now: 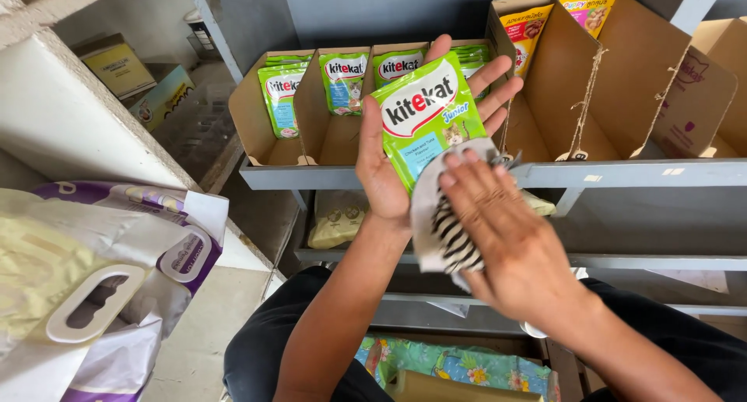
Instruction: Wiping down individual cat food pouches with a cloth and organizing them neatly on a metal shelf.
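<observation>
My left hand (405, 149) lies open with the palm up, fingers spread wide, and on it rests a flat green foil pouch of cat food (428, 114). The pouch is not gripped; it only lies on my palm and fingers, in front of the grey metal shelf (622, 172). My right hand (506, 238) is flat with the fingers almost straight, and it presses a white cloth with black stripes (443, 231) against the lower edge of the pouch. The cloth is under my palm and fingers, held by pressure and not by a closed fist.

Behind my hands a low brown cardboard display tray (311, 129) stands on the shelf, and more green pouches of the same kind (282, 98) stand upright in its compartments. A taller cardboard box (591, 91) to the right holds a red pouch (527, 28) and a yellow pouch (589, 11) at the back.

As I judge it, the wiping of this pouch is in the middle: the cloth covers only the lower corner and the upper part is not yet touched. The pouch is not yet back in the tray. Whether the pouches in the tray are already wiped, I cannot tell.

On my left a large white and purple bag with a plastic handle (117, 285) leans near the white wall.
</observation>
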